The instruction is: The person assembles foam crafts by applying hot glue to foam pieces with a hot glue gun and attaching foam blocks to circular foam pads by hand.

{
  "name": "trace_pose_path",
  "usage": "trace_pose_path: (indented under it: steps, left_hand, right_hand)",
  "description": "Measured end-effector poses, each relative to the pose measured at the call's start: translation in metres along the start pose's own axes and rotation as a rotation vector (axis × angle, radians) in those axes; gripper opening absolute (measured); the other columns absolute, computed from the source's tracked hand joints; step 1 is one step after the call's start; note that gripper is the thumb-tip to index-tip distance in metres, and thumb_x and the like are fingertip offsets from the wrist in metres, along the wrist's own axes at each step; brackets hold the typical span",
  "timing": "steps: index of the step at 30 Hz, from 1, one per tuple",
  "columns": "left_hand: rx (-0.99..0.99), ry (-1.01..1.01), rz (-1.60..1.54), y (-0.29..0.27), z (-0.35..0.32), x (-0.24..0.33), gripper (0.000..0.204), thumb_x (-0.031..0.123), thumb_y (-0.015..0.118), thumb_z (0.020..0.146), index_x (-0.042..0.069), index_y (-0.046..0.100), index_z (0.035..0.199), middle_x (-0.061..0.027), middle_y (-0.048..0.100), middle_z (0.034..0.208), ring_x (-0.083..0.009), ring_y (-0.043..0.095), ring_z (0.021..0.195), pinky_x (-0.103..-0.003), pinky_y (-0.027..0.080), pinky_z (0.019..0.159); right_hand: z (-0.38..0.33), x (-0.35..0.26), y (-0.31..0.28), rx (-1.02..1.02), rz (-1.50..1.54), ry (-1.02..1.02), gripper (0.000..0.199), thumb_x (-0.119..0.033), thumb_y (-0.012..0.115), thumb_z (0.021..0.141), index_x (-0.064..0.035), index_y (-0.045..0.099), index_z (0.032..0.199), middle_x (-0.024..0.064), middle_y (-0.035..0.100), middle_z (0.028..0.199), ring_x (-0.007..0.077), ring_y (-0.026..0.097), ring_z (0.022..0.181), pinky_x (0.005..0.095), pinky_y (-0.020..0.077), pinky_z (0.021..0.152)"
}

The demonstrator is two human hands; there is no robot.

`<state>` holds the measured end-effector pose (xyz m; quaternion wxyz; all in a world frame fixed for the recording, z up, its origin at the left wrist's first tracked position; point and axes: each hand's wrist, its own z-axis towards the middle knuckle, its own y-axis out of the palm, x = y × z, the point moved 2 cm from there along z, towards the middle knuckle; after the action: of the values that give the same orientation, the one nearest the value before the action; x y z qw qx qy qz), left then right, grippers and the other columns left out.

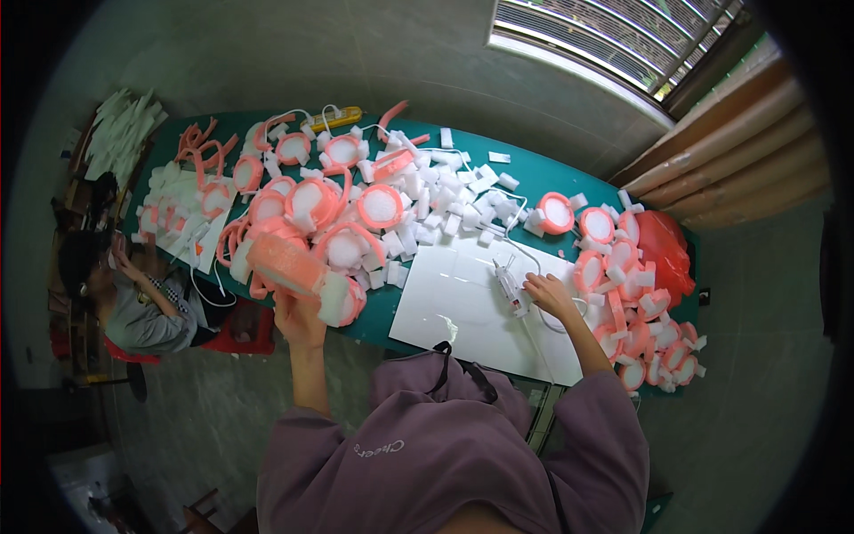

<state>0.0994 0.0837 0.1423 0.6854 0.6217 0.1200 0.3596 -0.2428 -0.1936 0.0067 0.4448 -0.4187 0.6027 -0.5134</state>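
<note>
Above the near edge of the bench [550,176], the foam piece [286,264] is gripped by the part-closed left hand [301,322], while the glue gun [506,281], beside the right hand's [553,295] curled fingers (grip cannot be told), could be dragged if its cord [532,253] were snagged by foam blocks [454,203].

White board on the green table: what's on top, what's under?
On the white board: a glue gun and white cable; white foam pieces crowd its far edge. Green table shows around it; whatever lies directly beneath is covered.
</note>
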Motion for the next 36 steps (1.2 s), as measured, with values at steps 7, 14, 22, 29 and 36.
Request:
trace_pose_path:
  steps: [7,14,22,29,36]
  left_hand:
    - [0.293,0.087,0.371,-0.011,-0.030,0.015,0.043,0.031,0.037,0.087,0.008,0.028,0.123,-0.0102,0.037,0.121,-0.0242,0.039,0.111,-0.044,0.038,0.088]
    - [0.437,-0.002,0.407,0.009,-0.047,0.009,0.047,0.031,0.038,0.087,0.008,0.023,0.125,-0.0102,0.035,0.123,-0.0231,0.041,0.109,-0.039,0.037,0.089]
    - [0.426,-0.040,0.474,0.006,-0.071,0.040,0.047,0.021,0.043,0.086,0.008,0.021,0.125,-0.0098,0.038,0.119,-0.0227,0.043,0.108,-0.039,0.040,0.087]
    - [0.476,-0.053,0.450,-0.014,-0.078,0.052,0.052,0.011,0.048,0.083,0.010,0.019,0.126,-0.0084,0.034,0.120,-0.0196,0.041,0.108,-0.036,0.042,0.084]
    - [0.334,-0.112,0.525,-0.006,-0.059,0.016,0.049,0.009,0.051,0.082,0.008,0.025,0.123,-0.0076,0.038,0.115,-0.0165,0.043,0.104,-0.029,0.043,0.080]
  right_hand:
    - [0.040,-0.032,-0.050,0.061,-0.120,0.184,0.054,-0.011,0.067,0.058,-0.0078,0.046,0.107,0.0098,0.042,0.112,0.0275,0.045,0.097,0.0379,0.0370,0.079]
    - [0.172,-0.160,-0.002,0.184,0.694,0.144,0.031,-0.016,0.059,0.071,-0.0124,0.052,0.101,0.0123,0.053,0.074,0.0242,0.053,0.063,0.0341,0.0435,0.058]
    - [0.220,-0.187,0.074,0.345,0.704,0.438,0.027,-0.017,0.060,0.066,-0.0127,0.053,0.092,0.0171,0.048,0.077,0.0310,0.051,0.072,0.0374,0.0417,0.065]
    - [0.175,-0.190,0.025,0.442,1.767,0.793,0.046,-0.005,0.049,0.074,-0.0132,0.033,0.116,0.0080,0.050,0.082,0.0120,0.048,0.069,0.0223,0.0409,0.060]
    - [0.121,-0.214,-0.112,0.751,1.580,0.594,0.034,-0.011,0.050,0.080,-0.0042,0.044,0.112,0.0071,0.055,0.088,0.0115,0.051,0.071,0.0236,0.0421,0.066]
